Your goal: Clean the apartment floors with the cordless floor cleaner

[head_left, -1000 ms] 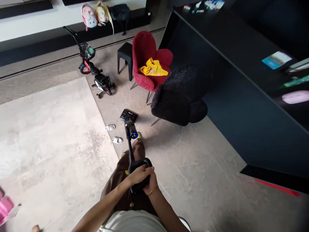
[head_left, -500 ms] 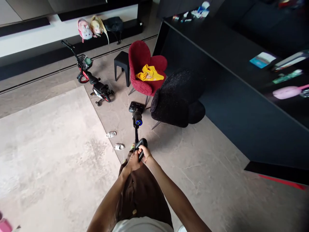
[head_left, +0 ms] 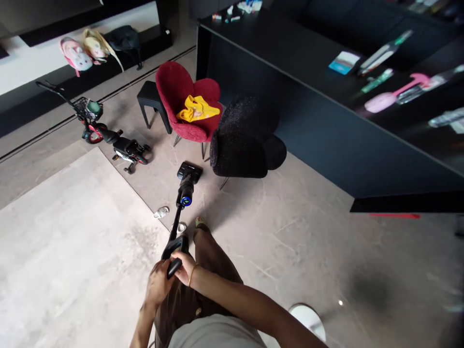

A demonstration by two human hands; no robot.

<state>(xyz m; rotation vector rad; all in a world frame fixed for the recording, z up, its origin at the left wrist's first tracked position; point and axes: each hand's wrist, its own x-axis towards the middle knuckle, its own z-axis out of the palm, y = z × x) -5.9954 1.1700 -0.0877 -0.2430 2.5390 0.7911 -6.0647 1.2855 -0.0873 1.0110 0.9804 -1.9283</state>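
Both arms reach forward; left hand (head_left: 158,286) and right hand (head_left: 185,267) curled closed on vacuum handle (head_left: 173,256), touching.

vacuum handle (head_left: 174,255) mostly buried under left hand (head_left: 158,286) and right hand (head_left: 185,268), grip shape hard to tell. Both forearms cut by bottom edge. White round thing (head_left: 309,320) by bottom edge half hidden behind arm, no clue what. Stuff on dark counter (head_left: 290,48) smeared by blur, unreadable. Small pale items (head_left: 161,212) on floor too tiny to name.
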